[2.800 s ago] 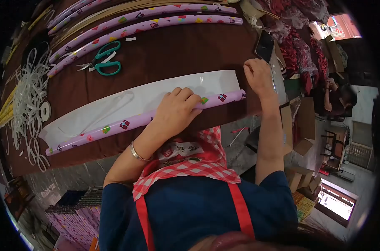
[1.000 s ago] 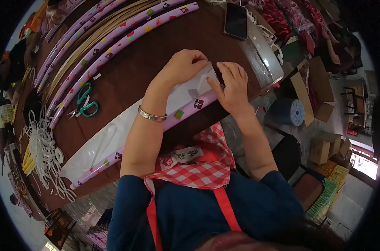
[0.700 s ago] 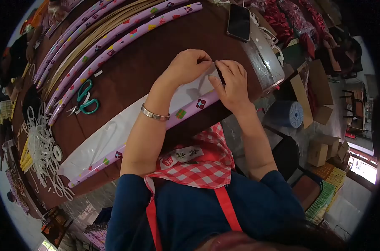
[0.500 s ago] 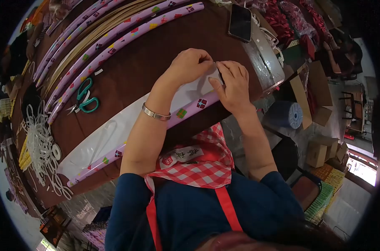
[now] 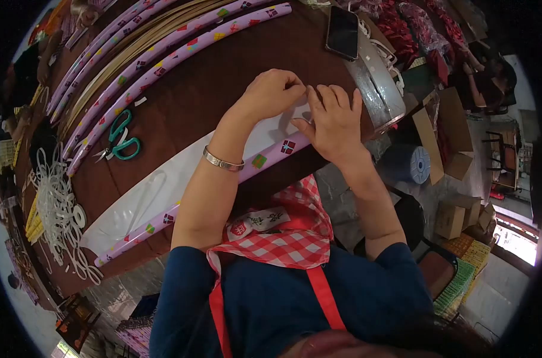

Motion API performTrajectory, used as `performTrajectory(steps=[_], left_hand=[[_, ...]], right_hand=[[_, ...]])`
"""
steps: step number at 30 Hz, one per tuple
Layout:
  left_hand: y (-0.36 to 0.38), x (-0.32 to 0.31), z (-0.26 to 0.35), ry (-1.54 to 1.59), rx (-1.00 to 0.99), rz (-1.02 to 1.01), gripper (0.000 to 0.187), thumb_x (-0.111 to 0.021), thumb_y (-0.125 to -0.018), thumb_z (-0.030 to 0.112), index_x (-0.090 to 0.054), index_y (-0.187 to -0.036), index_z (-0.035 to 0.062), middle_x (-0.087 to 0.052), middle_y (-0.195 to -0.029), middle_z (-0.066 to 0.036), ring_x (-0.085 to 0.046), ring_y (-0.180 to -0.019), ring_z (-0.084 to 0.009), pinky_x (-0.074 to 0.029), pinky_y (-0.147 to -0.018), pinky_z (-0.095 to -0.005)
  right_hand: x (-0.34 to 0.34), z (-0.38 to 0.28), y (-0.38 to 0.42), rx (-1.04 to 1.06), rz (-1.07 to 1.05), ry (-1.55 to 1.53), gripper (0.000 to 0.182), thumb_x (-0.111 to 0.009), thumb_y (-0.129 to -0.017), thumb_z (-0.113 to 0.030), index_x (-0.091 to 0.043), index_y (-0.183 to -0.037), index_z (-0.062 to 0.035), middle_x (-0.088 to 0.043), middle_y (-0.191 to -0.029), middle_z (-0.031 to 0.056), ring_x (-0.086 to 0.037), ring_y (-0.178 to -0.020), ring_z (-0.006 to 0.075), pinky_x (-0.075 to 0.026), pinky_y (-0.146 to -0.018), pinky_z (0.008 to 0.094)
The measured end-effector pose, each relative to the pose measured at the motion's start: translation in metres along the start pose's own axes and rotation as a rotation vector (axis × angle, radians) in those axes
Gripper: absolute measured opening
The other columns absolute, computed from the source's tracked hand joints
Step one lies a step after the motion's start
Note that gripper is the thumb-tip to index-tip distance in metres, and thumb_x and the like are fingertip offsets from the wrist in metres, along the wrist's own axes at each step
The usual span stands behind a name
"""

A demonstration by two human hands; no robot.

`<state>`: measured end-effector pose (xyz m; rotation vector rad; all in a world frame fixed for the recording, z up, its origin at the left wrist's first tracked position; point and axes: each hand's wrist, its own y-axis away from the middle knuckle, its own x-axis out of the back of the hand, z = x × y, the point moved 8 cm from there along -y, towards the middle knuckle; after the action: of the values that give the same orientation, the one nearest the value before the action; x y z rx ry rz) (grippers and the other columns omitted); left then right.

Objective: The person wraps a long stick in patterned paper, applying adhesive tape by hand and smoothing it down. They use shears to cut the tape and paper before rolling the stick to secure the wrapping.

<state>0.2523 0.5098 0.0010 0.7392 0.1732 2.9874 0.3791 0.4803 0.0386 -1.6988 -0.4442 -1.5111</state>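
Note:
A sheet of wrapping paper [image 5: 142, 194] lies across the table in front of me, white side up. Its near edge is a lilac strip printed with gift boxes. My left hand [image 5: 275, 93] is over the far right part of the sheet, fingers curled and pinched together; what is between the fingertips is hidden. Close beside it, my right hand [image 5: 337, 122] rests over the right end of the paper with its fingers spread, holding nothing visible. Teal-handled scissors [image 5: 125, 143] lie open on the table beyond the paper, left of my left arm.
Lilac printed rolls [image 5: 157, 71] and brown strips [image 5: 119, 62] run along the far left of the brown-covered table [image 5: 223, 77]. White cords [image 5: 59, 209] are heaped at the left end. A phone [image 5: 342, 33] lies at the far right. Cardboard boxes [image 5: 459, 122] stand beyond the right edge.
My right hand has opened from bent fingers near the left hand's fingertips to spread fingers, shifting slightly right. The left hand, paper and scissors have stayed in place.

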Motion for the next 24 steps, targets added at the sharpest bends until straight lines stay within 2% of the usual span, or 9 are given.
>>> performTrajectory(steps=[3, 5, 15, 24], left_hand=[[-0.0008, -0.0019, 0.0002, 0.002, 0.004, -0.019, 0.024, -0.062, -0.088, 0.019, -0.069, -0.096, -0.0027, -0.067, -0.078, -0.011, -0.059, -0.071, -0.0153, -0.048, -0.067, -0.0314], [-0.0008, -0.0014, 0.0026, -0.010, -0.002, -0.019, 0.024, -0.062, -0.088, 0.019, -0.069, -0.097, -0.0026, -0.067, -0.078, -0.011, -0.059, -0.071, -0.0154, -0.048, -0.067, -0.0314], [-0.0032, -0.0024, 0.0023, -0.057, -0.065, 0.066, 0.023, -0.061, -0.088, 0.018, -0.067, -0.096, -0.0025, -0.068, -0.081, -0.012, -0.060, -0.073, -0.0170, -0.049, -0.069, -0.0318], [-0.0046, -0.0050, -0.0001, -0.019, -0.096, 0.060, 0.021, -0.060, -0.089, 0.016, -0.066, -0.096, -0.0030, -0.068, -0.083, -0.012, -0.061, -0.075, -0.0170, -0.050, -0.071, -0.0317]], right_hand=[[-0.0018, 0.0000, -0.0005, -0.003, -0.038, 0.008, 0.061, -0.062, -0.083, -0.048, -0.058, -0.124, -0.0031, -0.054, -0.122, 0.0116, -0.047, -0.116, 0.0306, -0.029, -0.100, 0.0593], [0.0002, -0.0010, -0.0005, 0.017, -0.003, 0.011, 0.060, -0.064, -0.083, -0.048, -0.060, -0.121, -0.0024, -0.054, -0.115, 0.0095, -0.046, -0.113, 0.0295, -0.028, -0.101, 0.0607], [-0.0023, 0.0034, 0.0020, 0.008, 0.013, -0.013, 0.061, -0.065, -0.082, -0.048, -0.059, -0.124, -0.0042, -0.054, -0.116, 0.0094, -0.046, -0.113, 0.0295, -0.028, -0.101, 0.0617], [-0.0029, 0.0054, 0.0088, -0.011, 0.110, -0.075, 0.065, -0.066, -0.081, -0.047, -0.056, -0.126, -0.0012, -0.057, -0.114, 0.0093, -0.050, -0.111, 0.0270, -0.031, -0.099, 0.0576]])
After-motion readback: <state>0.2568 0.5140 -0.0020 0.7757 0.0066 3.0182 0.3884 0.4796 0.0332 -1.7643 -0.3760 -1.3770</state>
